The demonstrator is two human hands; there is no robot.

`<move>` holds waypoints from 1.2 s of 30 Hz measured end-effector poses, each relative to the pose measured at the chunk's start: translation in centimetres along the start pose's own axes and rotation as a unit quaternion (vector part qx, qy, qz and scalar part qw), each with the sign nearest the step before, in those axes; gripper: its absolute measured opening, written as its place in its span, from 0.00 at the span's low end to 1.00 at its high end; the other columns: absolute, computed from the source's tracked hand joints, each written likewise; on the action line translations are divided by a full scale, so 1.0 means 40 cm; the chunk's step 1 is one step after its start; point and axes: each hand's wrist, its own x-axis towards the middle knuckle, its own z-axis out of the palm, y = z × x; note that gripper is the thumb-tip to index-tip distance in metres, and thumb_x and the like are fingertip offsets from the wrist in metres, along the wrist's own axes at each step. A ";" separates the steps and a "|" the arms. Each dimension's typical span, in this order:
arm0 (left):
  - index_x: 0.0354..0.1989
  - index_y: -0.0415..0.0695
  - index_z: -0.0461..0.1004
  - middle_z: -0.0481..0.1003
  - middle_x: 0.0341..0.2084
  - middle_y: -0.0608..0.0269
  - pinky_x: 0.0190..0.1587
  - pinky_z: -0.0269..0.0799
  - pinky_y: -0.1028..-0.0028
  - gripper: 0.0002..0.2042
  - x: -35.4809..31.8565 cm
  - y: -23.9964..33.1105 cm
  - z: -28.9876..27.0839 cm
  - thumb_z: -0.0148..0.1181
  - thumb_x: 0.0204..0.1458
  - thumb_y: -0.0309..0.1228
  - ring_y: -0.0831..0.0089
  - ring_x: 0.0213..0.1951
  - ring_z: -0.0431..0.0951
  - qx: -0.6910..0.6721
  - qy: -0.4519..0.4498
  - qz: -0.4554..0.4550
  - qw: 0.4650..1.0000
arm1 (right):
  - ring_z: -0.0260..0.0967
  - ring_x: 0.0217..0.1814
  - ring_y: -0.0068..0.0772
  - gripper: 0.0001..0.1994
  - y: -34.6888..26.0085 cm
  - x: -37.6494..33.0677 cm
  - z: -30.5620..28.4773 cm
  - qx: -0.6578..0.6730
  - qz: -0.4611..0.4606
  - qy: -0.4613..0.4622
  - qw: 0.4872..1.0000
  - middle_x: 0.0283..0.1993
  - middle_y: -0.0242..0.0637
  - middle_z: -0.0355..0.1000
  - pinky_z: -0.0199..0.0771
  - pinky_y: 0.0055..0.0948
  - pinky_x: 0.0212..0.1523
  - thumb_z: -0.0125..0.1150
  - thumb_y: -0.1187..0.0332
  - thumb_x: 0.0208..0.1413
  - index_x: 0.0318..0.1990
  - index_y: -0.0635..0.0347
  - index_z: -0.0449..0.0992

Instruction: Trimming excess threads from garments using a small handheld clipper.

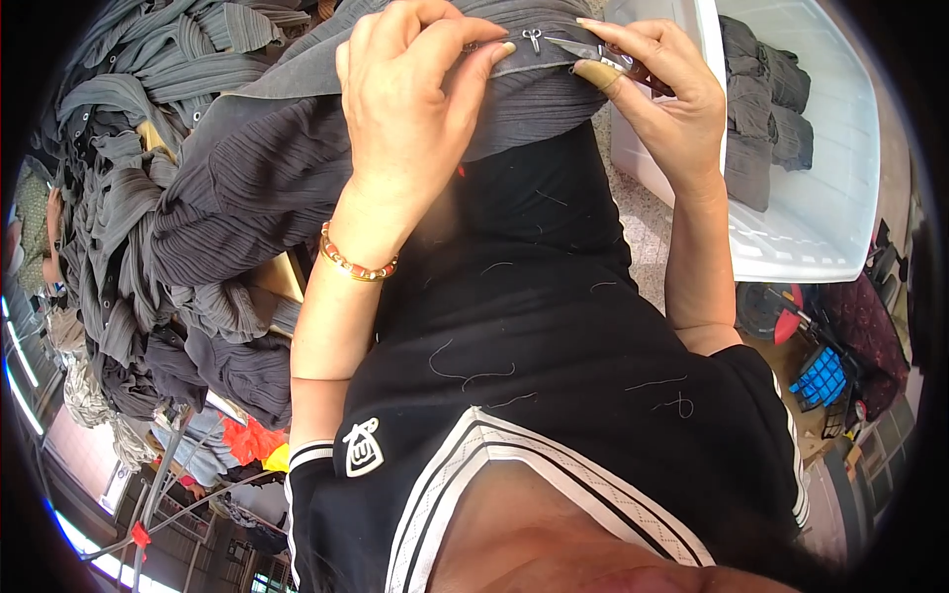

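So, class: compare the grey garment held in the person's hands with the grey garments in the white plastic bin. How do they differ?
The held garment is stretched between the left hand and right hand; the garments in the bin lie loose, untouched. The held one shows a metal hook at its band, with small snips at it; the binned ones show no hardware. Both are grey ribbed fabric.

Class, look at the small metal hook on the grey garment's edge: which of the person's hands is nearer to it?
Left. The left hand pinches the grey garment with fingertips right beside the metal hook; the right hand sits slightly further right, pointing small snips toward it.
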 end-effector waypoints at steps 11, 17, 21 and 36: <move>0.35 0.53 0.84 0.72 0.30 0.72 0.40 0.62 0.70 0.08 0.010 -0.001 0.023 0.72 0.46 0.33 0.71 0.34 0.69 0.062 0.008 0.040 0.997 | 0.60 0.32 0.11 0.17 -0.001 -0.003 -0.001 0.025 0.018 0.003 1.000 0.37 0.25 0.70 0.57 0.12 0.29 0.73 0.76 0.49 0.48 0.59 0.83; 0.33 0.50 0.80 0.73 0.32 0.69 0.41 0.62 0.69 0.06 -0.001 -0.010 0.031 0.70 0.49 0.32 0.69 0.35 0.70 0.088 0.040 0.071 0.993 | 0.60 0.32 0.12 0.17 -0.002 0.001 -0.007 0.046 0.027 -0.012 0.998 0.36 0.25 0.70 0.58 0.13 0.30 0.73 0.76 0.49 0.49 0.59 0.83; 0.35 0.47 0.78 0.74 0.35 0.67 0.43 0.63 0.68 0.07 -0.005 0.011 0.005 0.69 0.51 0.32 0.67 0.38 0.71 0.084 0.010 0.051 0.995 | 0.61 0.33 0.15 0.18 -0.010 0.006 -0.003 0.016 -0.008 -0.025 1.000 0.36 0.26 0.70 0.60 0.15 0.30 0.73 0.76 0.48 0.49 0.58 0.83; 0.36 0.38 0.75 0.76 0.35 0.61 0.45 0.69 0.70 0.04 -0.012 0.029 -0.021 0.63 0.56 0.25 0.66 0.39 0.75 -0.078 -0.014 -0.034 0.996 | 0.65 0.34 0.14 0.19 -0.040 0.002 0.028 0.002 -0.022 -0.022 1.000 0.36 0.28 0.71 0.64 0.14 0.29 0.74 0.77 0.46 0.50 0.57 0.83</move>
